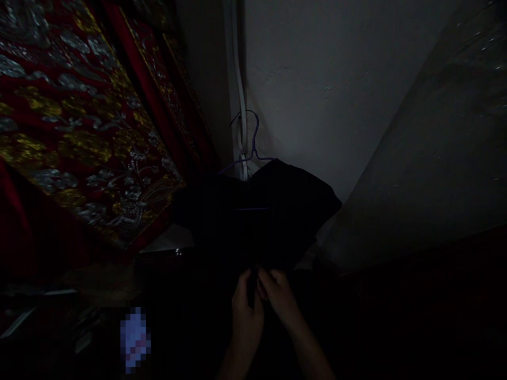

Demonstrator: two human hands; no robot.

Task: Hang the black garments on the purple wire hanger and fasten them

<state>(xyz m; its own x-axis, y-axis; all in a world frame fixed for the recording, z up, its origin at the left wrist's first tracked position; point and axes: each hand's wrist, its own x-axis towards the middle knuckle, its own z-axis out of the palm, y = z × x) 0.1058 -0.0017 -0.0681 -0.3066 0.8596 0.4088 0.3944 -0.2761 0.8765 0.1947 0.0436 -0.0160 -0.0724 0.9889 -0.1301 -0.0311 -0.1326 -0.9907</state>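
A black garment (pixel 261 227) hangs on a thin purple wire hanger (pixel 254 150), whose hook is by a pale cable on the wall. Both my hands are close together at the front of the garment, low in the view. My left hand (pixel 247 295) has its fingers bent and closed on the dark cloth. Beside it, my right hand (pixel 274 289) is also closed, thumb and fingers pinching at the same spot. The room is very dark, so the exact bit of garment between my fingertips is hard to see.
Red cloth with gold and silver embroidery (pixel 91 126) hangs at the left. A pale cable (pixel 241 79) runs down the grey wall (pixel 325 79). Translucent sheeting (pixel 428 169) covers the right side. A blurred bluish-white patch (pixel 135 338) shows at lower left.
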